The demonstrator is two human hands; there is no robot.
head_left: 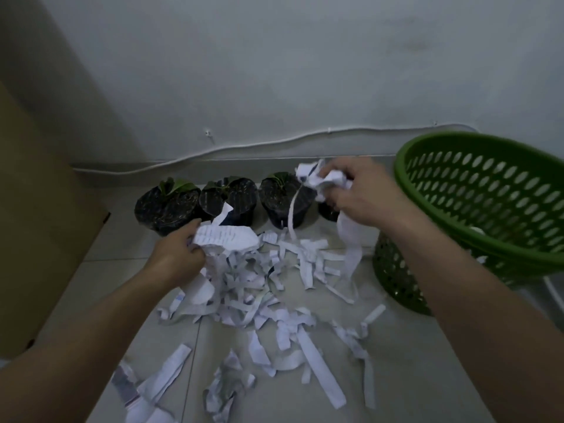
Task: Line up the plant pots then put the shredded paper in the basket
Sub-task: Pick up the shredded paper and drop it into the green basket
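Several black plant pots (227, 199) with small green leaves stand in a row near the wall; the rightmost is mostly hidden behind my right hand. A pile of white shredded paper (259, 288) covers the floor tiles in front of them. My left hand (178, 254) grips a bunch of strips at the pile's left edge. My right hand (363, 193) is raised above the floor and holds a crumpled wad of shredded paper (317, 178), with long strips dangling from it. The green perforated basket (476, 196) is tilted at the right, its opening facing me.
A brown cardboard box (39, 227) stands along the left. A white cable (274, 141) runs along the base of the grey wall. More loose strips (317, 364) lie on the near tiles between my forearms.
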